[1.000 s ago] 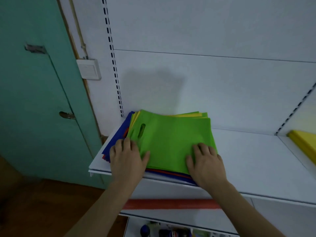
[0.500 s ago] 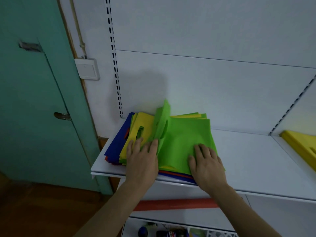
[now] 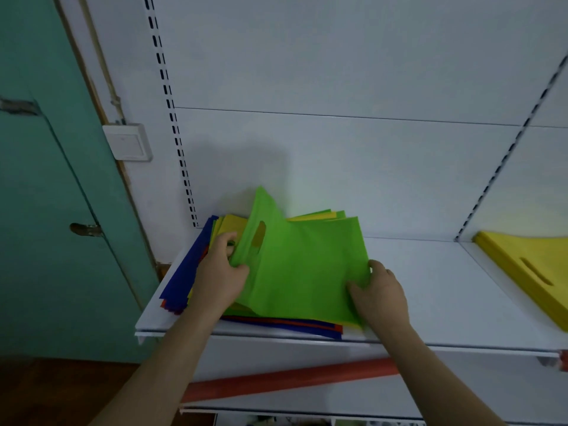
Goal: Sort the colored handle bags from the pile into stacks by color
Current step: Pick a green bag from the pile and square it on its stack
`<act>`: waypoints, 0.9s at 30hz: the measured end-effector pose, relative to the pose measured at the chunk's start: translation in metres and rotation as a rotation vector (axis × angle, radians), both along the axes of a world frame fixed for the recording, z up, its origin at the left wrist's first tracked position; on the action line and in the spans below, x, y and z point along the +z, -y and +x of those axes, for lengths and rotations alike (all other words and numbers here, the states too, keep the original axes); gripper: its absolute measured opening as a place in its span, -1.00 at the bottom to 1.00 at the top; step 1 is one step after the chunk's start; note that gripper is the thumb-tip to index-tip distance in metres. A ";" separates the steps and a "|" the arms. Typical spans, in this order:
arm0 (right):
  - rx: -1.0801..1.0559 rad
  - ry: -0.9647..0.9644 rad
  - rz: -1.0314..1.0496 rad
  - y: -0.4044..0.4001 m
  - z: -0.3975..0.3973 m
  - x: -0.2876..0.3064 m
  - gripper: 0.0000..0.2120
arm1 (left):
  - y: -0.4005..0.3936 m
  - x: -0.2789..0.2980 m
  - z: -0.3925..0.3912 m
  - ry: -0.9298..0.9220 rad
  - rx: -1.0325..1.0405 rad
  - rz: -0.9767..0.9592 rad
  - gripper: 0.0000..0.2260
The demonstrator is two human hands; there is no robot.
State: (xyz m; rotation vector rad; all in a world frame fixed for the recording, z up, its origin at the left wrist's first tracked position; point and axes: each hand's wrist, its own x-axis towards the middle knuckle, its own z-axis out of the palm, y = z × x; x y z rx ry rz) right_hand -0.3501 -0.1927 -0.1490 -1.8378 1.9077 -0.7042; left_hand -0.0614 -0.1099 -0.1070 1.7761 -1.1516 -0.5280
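The green bag (image 3: 304,272) is pinched at its ends by the left hand (image 3: 219,276) and right hand (image 3: 381,295), both grips clamped, above the pile (image 3: 184,272).

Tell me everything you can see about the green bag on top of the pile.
The green bag is a flat, bright lime sheet, seemingly thin non-woven fabric, with an oval handle slot near its left end. That end is lifted and curled up; the rest lies on the pile of yellow, blue and red bags. The left hand grips its left edge, the right hand its right edge.
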 end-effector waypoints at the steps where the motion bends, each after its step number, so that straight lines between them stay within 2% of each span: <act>1: 0.001 0.059 0.039 0.003 -0.001 0.004 -0.65 | 0.003 0.000 0.004 -0.019 -0.006 0.046 -0.41; 3: -0.002 0.127 0.129 0.008 -0.002 0.010 -0.74 | 0.007 0.001 0.011 0.014 -0.006 0.121 -0.39; 4: -0.003 0.132 0.163 0.009 -0.002 0.011 -0.77 | 0.009 0.003 0.013 0.031 -0.003 0.145 -0.46; 7: 0.003 0.111 0.213 0.013 -0.003 0.010 -0.80 | 0.014 0.006 0.020 0.099 -0.053 0.172 -0.83; 8: -0.003 0.111 0.221 0.014 -0.004 0.011 -0.81 | 0.014 0.006 0.023 0.140 -0.078 0.172 -0.86; 11: -0.043 0.123 0.163 0.014 -0.005 0.013 -0.89 | 0.011 0.006 0.028 0.264 -0.142 0.129 -0.73; 13: -0.040 0.073 0.046 0.013 -0.005 0.012 -0.94 | 0.007 0.007 0.028 0.288 -0.168 0.062 -0.69; 16: -0.022 0.024 -0.087 0.010 -0.006 0.012 -0.97 | 0.002 0.005 0.026 0.272 -0.173 -0.082 -0.76; 18: -0.054 0.139 -0.158 0.010 -0.008 0.016 -0.92 | -0.002 0.005 0.024 0.207 -0.164 -0.202 -0.80; 20: -0.092 0.348 -0.265 0.009 -0.011 0.024 -0.84 | -0.007 0.009 0.022 0.128 -0.145 -0.307 -0.81; 23: -0.064 0.630 -0.409 -0.001 -0.009 0.037 -0.67 | -0.009 0.013 0.022 0.040 -0.149 -0.367 -0.81; 25: -0.025 0.661 -0.427 -0.010 -0.005 0.041 -0.72 | -0.006 0.008 0.023 -0.010 -0.159 -0.340 -0.80; 27: 0.000 0.618 -0.393 -0.016 -0.003 0.034 -0.87 | -0.002 -0.003 0.024 -0.057 -0.171 -0.293 -0.82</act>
